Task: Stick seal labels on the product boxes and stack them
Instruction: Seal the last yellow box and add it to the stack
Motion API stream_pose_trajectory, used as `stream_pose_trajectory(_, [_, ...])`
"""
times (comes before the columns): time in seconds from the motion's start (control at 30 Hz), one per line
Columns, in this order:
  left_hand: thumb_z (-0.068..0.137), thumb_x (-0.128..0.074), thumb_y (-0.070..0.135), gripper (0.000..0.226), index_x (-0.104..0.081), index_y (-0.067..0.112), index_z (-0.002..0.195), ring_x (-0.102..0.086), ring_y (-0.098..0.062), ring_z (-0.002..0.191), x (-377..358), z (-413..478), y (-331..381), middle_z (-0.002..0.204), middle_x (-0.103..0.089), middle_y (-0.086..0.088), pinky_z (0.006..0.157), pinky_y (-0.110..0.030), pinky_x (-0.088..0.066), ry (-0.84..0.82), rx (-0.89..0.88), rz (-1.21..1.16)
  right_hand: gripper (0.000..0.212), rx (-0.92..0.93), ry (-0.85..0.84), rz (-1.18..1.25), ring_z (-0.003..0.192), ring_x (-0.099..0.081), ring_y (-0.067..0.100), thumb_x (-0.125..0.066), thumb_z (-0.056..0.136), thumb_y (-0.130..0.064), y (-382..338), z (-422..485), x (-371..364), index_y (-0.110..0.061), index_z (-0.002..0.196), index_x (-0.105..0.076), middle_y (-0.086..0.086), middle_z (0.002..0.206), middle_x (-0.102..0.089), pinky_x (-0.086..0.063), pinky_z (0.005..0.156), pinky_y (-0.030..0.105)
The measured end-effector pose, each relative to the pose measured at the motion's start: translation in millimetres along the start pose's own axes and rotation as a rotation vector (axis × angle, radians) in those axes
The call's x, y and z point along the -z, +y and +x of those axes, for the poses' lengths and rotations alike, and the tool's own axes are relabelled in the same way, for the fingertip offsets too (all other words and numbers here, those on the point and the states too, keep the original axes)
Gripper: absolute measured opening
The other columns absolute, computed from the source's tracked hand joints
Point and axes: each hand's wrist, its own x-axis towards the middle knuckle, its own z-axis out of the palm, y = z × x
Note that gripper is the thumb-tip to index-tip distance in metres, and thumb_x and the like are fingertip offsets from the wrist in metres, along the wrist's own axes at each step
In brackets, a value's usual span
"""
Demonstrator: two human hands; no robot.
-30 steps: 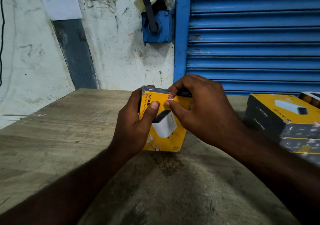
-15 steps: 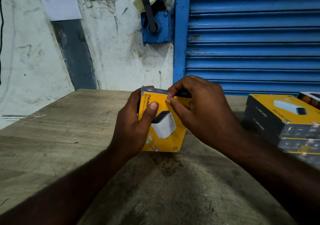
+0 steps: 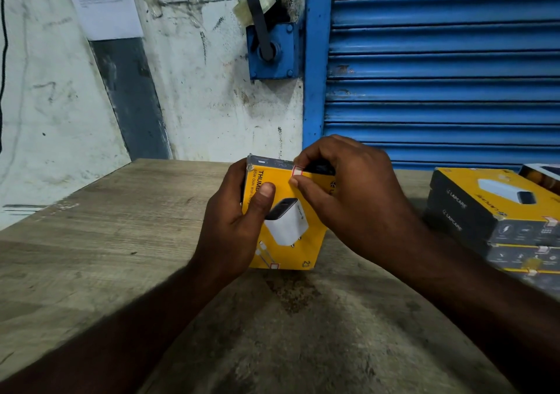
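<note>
A yellow charger box (image 3: 291, 242) stands tilted on the wooden table (image 3: 106, 242), its lower edge on the tabletop. My left hand (image 3: 233, 227) grips its left side, thumb across the yellow face. My right hand (image 3: 348, 193) curls over the top right corner and pinches a small red-and-white seal label (image 3: 297, 170) against the box's top edge between thumb and forefinger. Another seal (image 3: 274, 266) sits on the bottom edge. At the right lies a stack of like boxes (image 3: 497, 215) with seals on their ends.
A blue roller shutter (image 3: 439, 60) and a stained white wall (image 3: 197, 90) close the far side of the table. A blue bracket with a dark strap (image 3: 269, 48) hangs on the wall. Another box's corner (image 3: 542, 172) shows at the right edge.
Both hands and the box have stayed nearly in place. My right thumb and forefinger have shifted slightly along the seal at the top edge.
</note>
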Motion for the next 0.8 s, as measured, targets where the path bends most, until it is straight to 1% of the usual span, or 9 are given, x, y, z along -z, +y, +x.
stream_pose_trajectory(0.07, [0.096,-0.049,0.045,0.019,-0.050,0.039,0.114,-0.066,0.003,0.094,-0.3,0.0,-0.1,0.100,-0.065,0.033,0.077,-0.009,-0.049,-0.001,-0.003,0.003,0.010,-0.003,0.001,-0.004,0.084,-0.054,0.005,-0.077,0.087,-0.022,-0.3,-0.2,-0.1,-0.019,0.094,-0.070,-0.005,0.090,-0.068,-0.037,0.079,0.008])
stream_pose_trajectory(0.1, [0.095,-0.048,0.048,0.021,-0.050,0.039,0.115,-0.066,0.003,0.094,-0.3,0.3,0.0,0.101,-0.065,0.032,0.077,-0.010,-0.049,-0.001,-0.007,0.001,0.011,-0.007,0.001,-0.003,0.084,-0.054,0.004,-0.077,0.087,-0.022,-0.3,-0.6,-0.2,-0.019,0.095,-0.070,-0.005,0.090,-0.067,-0.037,0.079,0.009])
stream_pose_trajectory(0.2, [0.091,-0.044,0.053,0.028,-0.050,0.040,0.115,-0.066,0.001,0.095,-0.4,0.8,0.0,0.102,-0.066,0.031,0.078,-0.011,-0.050,-0.001,-0.007,-0.007,0.014,-0.017,-0.002,-0.011,0.086,-0.054,0.004,-0.076,0.087,-0.021,-0.6,-2.5,-1.6,-0.018,0.099,-0.070,-0.006,0.093,-0.066,-0.037,0.080,0.010])
stream_pose_trajectory(0.37, [0.091,-0.044,0.053,0.030,-0.052,0.037,0.116,-0.067,0.000,0.094,0.3,0.8,-0.5,0.102,-0.068,0.027,0.077,-0.011,-0.049,-0.008,-0.004,-0.029,0.023,-0.024,-0.012,-0.016,0.089,-0.052,0.003,-0.078,0.086,-0.026,0.2,-5.4,-5.6,-0.019,0.105,-0.068,-0.007,0.096,-0.063,-0.037,0.080,0.008])
stream_pose_trajectory(0.53, [0.093,-0.047,0.050,0.026,-0.052,0.038,0.115,-0.068,-0.001,0.096,1.0,-0.2,-0.3,0.104,-0.068,0.026,0.079,-0.014,-0.052,-0.011,0.018,-0.044,0.050,-0.098,-0.031,0.067,0.102,-0.059,0.005,-0.082,0.083,-0.029,-1.7,-3.2,-3.7,-0.016,0.127,-0.063,-0.004,0.114,-0.066,-0.037,0.087,0.003])
stream_pose_trajectory(0.6, [0.096,-0.050,0.042,0.019,-0.052,0.038,0.115,-0.068,0.000,0.095,0.3,-0.1,-1.0,0.103,-0.068,0.028,0.078,-0.013,-0.052,-0.017,0.028,-0.047,0.049,-0.134,-0.004,0.122,0.101,-0.061,0.003,-0.083,0.082,-0.028,-0.7,-1.6,-2.7,-0.017,0.126,-0.064,-0.005,0.113,-0.068,-0.041,0.088,0.003])
stream_pose_trajectory(0.67, [0.096,-0.047,0.037,0.019,-0.052,0.038,0.114,-0.067,0.002,0.095,0.0,-0.2,-1.3,0.102,-0.068,0.031,0.078,-0.012,-0.051,-0.021,0.027,-0.044,0.046,-0.162,0.016,0.169,0.099,-0.062,0.001,-0.084,0.082,-0.028,0.6,-1.2,-2.8,-0.018,0.123,-0.066,-0.006,0.111,-0.069,-0.043,0.088,0.004])
stream_pose_trajectory(0.73, [0.096,-0.048,0.037,0.019,-0.052,0.037,0.114,-0.067,0.001,0.094,0.1,-0.5,-1.5,0.101,-0.068,0.029,0.077,-0.012,-0.050,-0.019,0.024,-0.047,0.045,-0.199,0.028,0.220,0.100,-0.063,0.000,-0.085,0.081,-0.030,2.8,-1.8,-3.5,-0.019,0.120,-0.067,-0.008,0.109,-0.070,-0.046,0.088,0.006])
stream_pose_trajectory(0.8, [0.096,-0.052,0.041,0.020,-0.054,0.034,0.114,-0.068,-0.002,0.092,-0.2,-0.8,-2.2,0.100,-0.069,0.024,0.077,-0.013,-0.050,-0.014,0.021,-0.062,0.045,-0.284,0.023,0.305,0.101,-0.064,-0.002,-0.086,0.078,-0.034,6.6,-2.3,-4.8,-0.023,0.118,-0.066,-0.012,0.109,-0.070,-0.050,0.087,0.010])
